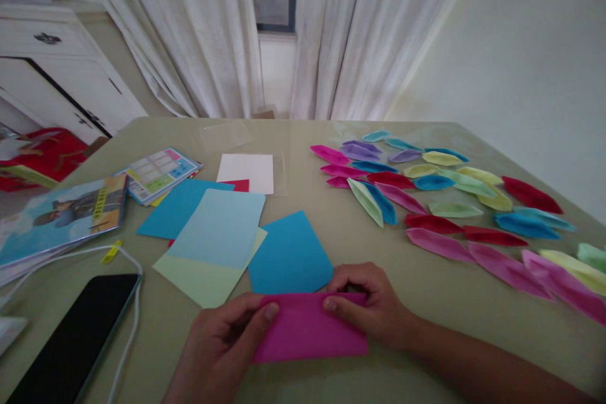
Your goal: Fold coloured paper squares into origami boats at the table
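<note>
A magenta sheet of paper, folded into a long rectangle, lies flat on the table near its front edge. My left hand pinches its left end, thumb pressing on top. My right hand grips the right end with curled fingers, thumb on the sheet. Just beyond the sheet lies a blue paper square.
Loose light blue, pale green and blue sheets lie left of centre, a white sheet behind. Several folded paper boats in many colours cover the right side. A dark phone with a white cable and booklets sit at left.
</note>
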Available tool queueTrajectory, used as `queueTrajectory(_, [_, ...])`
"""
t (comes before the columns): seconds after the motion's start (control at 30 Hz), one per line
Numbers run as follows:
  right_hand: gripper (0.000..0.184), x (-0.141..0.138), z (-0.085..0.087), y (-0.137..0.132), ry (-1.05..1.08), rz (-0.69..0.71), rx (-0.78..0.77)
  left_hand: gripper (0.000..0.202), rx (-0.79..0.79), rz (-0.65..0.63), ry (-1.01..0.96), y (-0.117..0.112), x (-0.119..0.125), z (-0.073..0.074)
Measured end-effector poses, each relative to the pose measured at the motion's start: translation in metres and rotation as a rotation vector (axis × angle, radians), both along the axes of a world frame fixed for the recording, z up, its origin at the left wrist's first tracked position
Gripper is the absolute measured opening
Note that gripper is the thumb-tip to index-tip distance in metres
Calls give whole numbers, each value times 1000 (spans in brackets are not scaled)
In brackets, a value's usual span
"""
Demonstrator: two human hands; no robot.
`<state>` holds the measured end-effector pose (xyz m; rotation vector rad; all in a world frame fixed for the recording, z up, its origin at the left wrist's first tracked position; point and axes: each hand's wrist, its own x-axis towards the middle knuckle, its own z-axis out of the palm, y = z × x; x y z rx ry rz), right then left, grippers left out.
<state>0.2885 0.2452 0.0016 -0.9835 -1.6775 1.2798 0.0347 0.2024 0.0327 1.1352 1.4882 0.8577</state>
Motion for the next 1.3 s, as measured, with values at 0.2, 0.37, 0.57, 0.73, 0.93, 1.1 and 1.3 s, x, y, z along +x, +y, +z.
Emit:
queueTrajectory(0.2, [22, 2, -1, -2, 14, 50, 2, 40, -38, 33, -36, -2, 0, 0])
queueTrajectory(0.37, [21, 2, 0, 0, 40, 68, 3, 43, -27, 34, -44, -2, 1, 1])
queueTrajectory(0.57, [20, 1, 3, 0, 45, 71, -2, 43, -34, 3, -53, -2, -1, 1])
queueTrajectory(0.73, [22, 1, 4, 0, 27, 71, 5, 42, -34, 29, -70, -2, 0, 2])
queueTrajectory(0.93, [22, 1, 3, 0, 47, 73, -9, 42, -31, 31, -59, -1, 0, 2])
queueTrajectory(1.1, [21, 1, 3, 0, 38, 75, -8, 42, -26, 35, -46, -2, 0, 1])
queueTrajectory(1.3, [23, 0, 4, 1, 42, 75, -8, 42, -26, 35, -37, -1, -1, 0])
